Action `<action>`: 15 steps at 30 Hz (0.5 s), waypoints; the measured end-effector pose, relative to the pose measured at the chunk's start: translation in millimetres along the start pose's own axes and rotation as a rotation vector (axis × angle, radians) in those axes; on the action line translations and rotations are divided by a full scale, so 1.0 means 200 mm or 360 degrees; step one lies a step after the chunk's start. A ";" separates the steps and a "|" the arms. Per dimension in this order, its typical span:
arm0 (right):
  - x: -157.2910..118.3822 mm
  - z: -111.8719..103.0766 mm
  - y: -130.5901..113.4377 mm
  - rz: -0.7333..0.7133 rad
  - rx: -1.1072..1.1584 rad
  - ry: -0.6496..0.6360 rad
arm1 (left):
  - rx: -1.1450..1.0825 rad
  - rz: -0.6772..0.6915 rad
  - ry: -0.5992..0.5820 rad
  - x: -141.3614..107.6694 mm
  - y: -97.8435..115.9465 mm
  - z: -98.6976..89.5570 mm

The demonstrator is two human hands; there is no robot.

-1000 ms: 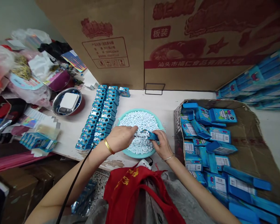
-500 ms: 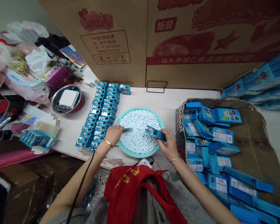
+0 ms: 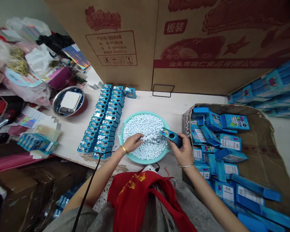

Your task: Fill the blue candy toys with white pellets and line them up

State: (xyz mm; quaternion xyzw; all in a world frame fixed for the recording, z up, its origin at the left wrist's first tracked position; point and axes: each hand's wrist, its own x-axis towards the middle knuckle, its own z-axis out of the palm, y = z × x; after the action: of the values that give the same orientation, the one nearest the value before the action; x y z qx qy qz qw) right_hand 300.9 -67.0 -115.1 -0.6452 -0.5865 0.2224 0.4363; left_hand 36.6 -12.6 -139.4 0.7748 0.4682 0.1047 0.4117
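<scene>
A pale green basin (image 3: 120, 137) full of small white candies (image 3: 145, 124) stands in front of me. My left hand (image 3: 133, 143) is over its left half, fingers closed on a metal scoop (image 3: 142, 139), which is blurred and mostly covered by a heap of candies. Above the basin's right rim, my right hand (image 3: 184, 150) grips a small blue candy box (image 3: 171, 136). The box is tilted, its end with a dark round hole facing up and pointing toward the scoop. There is a gap between scoop and box.
Left of the basin, several blue boxes (image 3: 109, 122) stand in rows. An open carton (image 3: 261, 138) of flat-lying blue boxes is at right. A large brown carton (image 3: 125, 74) closes off the back. A metal bowl (image 3: 83, 100) holding a white scale (image 3: 71, 100) stands at left.
My left hand has moved right and slightly down into the middle of the candies, and the scoop now carries a heap. My right hand has shifted a little right with the box.
</scene>
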 end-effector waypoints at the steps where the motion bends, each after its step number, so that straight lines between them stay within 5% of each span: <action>1: 0.00 0.00 0.00 -0.0032 -0.0019 -0.0001 | -0.0004 0.0048 0.0010 -0.03 0.02 -0.06; 8: 0.00 0.07 -0.02 -0.0324 -0.0086 -0.0159 | 0.0374 0.0223 -0.0101 -0.09 0.33 -0.38; 15: -0.04 0.14 -0.04 -0.0423 -0.0067 -0.0212 | 0.1164 0.0128 -0.0392 -0.04 0.68 -0.50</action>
State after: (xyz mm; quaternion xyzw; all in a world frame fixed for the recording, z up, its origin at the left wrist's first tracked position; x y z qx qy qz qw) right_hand 272.7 -66.0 -123.7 -0.5548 -0.6988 0.1926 0.4084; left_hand 64.0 4.0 27.1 0.8950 0.3910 -0.1467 0.1570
